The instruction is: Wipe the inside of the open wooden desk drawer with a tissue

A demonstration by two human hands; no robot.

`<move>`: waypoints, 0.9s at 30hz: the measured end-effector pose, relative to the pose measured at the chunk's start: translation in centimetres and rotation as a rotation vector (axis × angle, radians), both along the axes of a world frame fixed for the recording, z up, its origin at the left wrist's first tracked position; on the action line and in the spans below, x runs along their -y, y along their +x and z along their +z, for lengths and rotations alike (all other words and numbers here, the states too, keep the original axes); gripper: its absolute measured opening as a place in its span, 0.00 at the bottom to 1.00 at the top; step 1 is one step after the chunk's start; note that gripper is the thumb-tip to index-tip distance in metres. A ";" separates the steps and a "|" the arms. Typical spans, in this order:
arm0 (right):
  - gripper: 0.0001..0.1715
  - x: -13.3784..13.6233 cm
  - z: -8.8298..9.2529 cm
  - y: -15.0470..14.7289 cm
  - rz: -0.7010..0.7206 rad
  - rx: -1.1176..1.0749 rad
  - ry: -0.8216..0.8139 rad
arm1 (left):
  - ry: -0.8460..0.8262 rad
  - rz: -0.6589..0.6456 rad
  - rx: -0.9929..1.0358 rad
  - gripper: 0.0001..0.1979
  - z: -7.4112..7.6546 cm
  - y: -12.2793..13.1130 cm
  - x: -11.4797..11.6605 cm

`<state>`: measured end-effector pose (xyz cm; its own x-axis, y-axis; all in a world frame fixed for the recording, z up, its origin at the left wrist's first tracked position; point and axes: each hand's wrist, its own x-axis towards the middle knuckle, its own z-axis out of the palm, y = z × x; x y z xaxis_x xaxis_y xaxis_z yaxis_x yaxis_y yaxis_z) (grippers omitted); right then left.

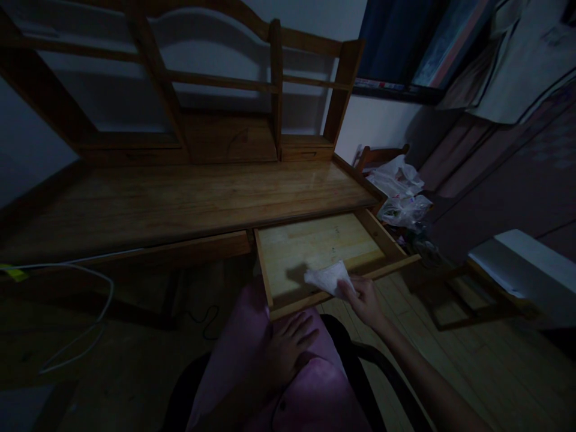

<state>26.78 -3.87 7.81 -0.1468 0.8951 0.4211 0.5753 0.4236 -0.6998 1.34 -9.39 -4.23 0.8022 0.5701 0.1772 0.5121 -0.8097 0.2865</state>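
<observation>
At the far left, a thin white cable (111,294) with a bright yellow tag (17,274) loops down in front of a long brown wooden desk (193,192), whose open-shelved wooden hutch (164,99) rises at the back against a pale wall. Left of centre, a narrow wooden drawer front (216,247) sits beneath the desktop. The person's left hand (290,345) lies palm down on the pink fabric (238,336) over the lap, its fingers slightly apart, just in front of a shallow, light-wood drawer (310,243) pulled out from the desk. Over the front part of this drawer is a crumpled white cloth or tissue (330,278); the picture does not settle which. The person's right hand (362,300) holds its right end, thumb and fingers clamped on it, near the drawer's front board. Beyond the desk's right end are bunched, translucent plastic bags (398,180). Farther right, a white, flat-sided object (535,276) rests on a low wooden stand (454,300), below a pale hanging garment with dark trim (526,66).
</observation>
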 end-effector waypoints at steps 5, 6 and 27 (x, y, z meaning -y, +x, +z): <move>0.27 0.1 -0.3 0.3 -0.001 0.020 -0.002 | -0.022 -0.101 0.025 0.32 -0.5 1.2 0.7; 0.27 0.1 -0.4 0.3 -0.004 0.024 -0.004 | -0.029 -0.073 0.016 0.32 -1.0 1.3 0.6; 0.29 0.2 0.0 0.1 -0.010 0.031 -0.006 | 0.013 0.058 0.050 0.23 -1.4 3.6 1.6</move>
